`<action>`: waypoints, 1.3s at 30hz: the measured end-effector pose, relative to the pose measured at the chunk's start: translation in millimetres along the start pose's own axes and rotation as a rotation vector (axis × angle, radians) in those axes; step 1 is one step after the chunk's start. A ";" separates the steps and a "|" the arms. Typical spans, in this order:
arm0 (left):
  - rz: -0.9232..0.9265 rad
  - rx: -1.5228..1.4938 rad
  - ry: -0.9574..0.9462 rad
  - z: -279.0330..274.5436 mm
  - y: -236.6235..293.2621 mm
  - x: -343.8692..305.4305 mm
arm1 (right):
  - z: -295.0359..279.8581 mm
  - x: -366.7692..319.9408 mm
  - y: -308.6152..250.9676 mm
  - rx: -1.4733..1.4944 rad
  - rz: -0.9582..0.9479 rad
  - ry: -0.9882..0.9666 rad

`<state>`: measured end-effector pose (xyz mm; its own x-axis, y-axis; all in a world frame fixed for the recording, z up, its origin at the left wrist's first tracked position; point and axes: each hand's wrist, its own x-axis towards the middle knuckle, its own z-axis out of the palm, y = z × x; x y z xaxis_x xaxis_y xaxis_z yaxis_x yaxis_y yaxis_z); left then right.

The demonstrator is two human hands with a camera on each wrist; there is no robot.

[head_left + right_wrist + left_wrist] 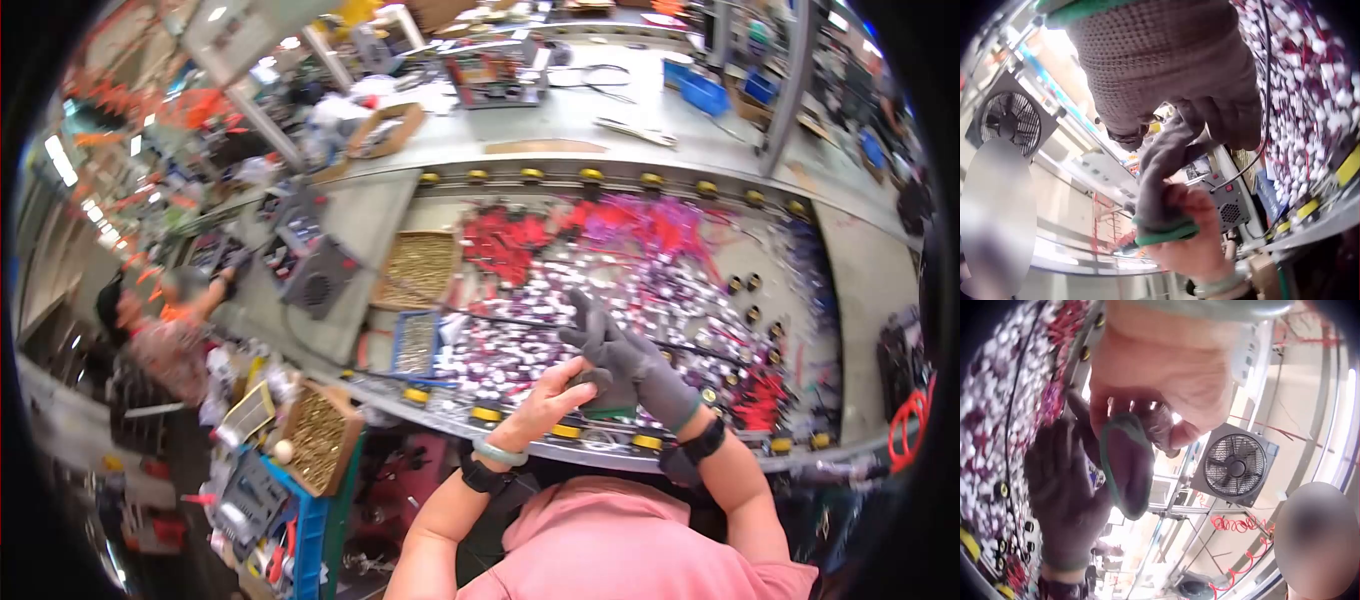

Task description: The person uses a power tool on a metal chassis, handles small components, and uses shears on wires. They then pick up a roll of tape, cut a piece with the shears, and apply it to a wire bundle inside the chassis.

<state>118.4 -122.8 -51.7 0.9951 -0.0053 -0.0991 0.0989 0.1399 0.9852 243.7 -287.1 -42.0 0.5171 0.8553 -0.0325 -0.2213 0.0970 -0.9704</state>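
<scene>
The bare left hand (545,405) pinches a loose grey glove (606,398) near its green-edged cuff. In the left wrist view the cuff opening of that glove (1127,465) faces the camera, below the left hand (1160,381). A matching grey glove covers the right hand (645,375), which is beside the loose glove above the bench's front edge. From the right wrist, the gloved right hand (1172,69) has its fingers bent round the far end of the loose glove (1163,181), and the left hand (1194,234) holds the cuff end.
White connectors with dark and red wires (500,345) cover the bench under the hands. A box of brass-coloured parts (418,268) and a blue tray (415,343) stand at the left. Another person (170,350) is at the far left. A black cable crosses the pile.
</scene>
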 end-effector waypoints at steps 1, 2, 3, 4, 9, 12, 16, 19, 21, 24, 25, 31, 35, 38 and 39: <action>-0.008 -0.033 -0.055 7.6 -6.3 5.5 | -2.1 -5.1 0.1 0.136 -0.008 0.073; -0.041 -0.043 -0.061 12.8 -12.3 8.4 | -24.0 -15.3 16.9 0.128 -0.045 0.150; -0.069 -0.040 -0.060 13.0 -16.1 11.6 | -43.6 -23.6 29.6 0.120 -0.093 0.217; -0.049 -0.001 -0.104 10.0 -24.3 15.0 | -44.5 -32.4 18.2 0.216 -0.207 0.342; -0.325 0.122 0.043 11.1 -68.2 26.4 | -94.9 -94.2 6.2 0.322 -0.093 0.532; 0.191 0.757 0.192 30.8 -74.8 38.3 | -77.0 -88.7 -9.8 0.334 -0.082 0.501; 0.173 0.564 0.081 41.7 -32.4 49.8 | -53.8 -64.1 -9.2 0.428 -0.216 0.345; 0.040 0.298 -0.151 49.9 -13.4 37.1 | -41.3 -45.9 -4.3 0.664 -0.176 0.201; 0.003 0.251 -0.026 53.1 -21.2 30.0 | -36.2 -35.2 10.5 0.707 -0.139 0.237; -0.049 0.025 0.037 52.3 -34.8 18.9 | -34.2 -25.7 47.3 0.689 -0.036 0.390; -0.056 0.026 0.038 53.9 -40.7 13.4 | -33.8 -24.5 53.6 0.710 0.019 0.427; 0.072 -0.020 0.451 48.4 -61.1 -2.0 | -18.5 -29.7 66.3 0.152 0.167 0.400; 0.103 -0.119 0.789 13.3 -74.8 -9.6 | -30.7 -48.8 69.4 -0.567 0.117 0.489; 0.089 -0.211 0.841 3.9 -77.2 -15.3 | -27.8 -59.2 62.2 -0.293 0.160 0.476; 0.091 -0.207 0.825 3.2 -78.7 -16.7 | -19.3 -60.5 53.5 -0.289 0.160 0.477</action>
<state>94.0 -136.9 -127.2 0.6661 0.7263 -0.1698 -0.0647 0.2830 0.9569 216.6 -343.6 -96.5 0.8258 0.5177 -0.2235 -0.1271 -0.2153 -0.9682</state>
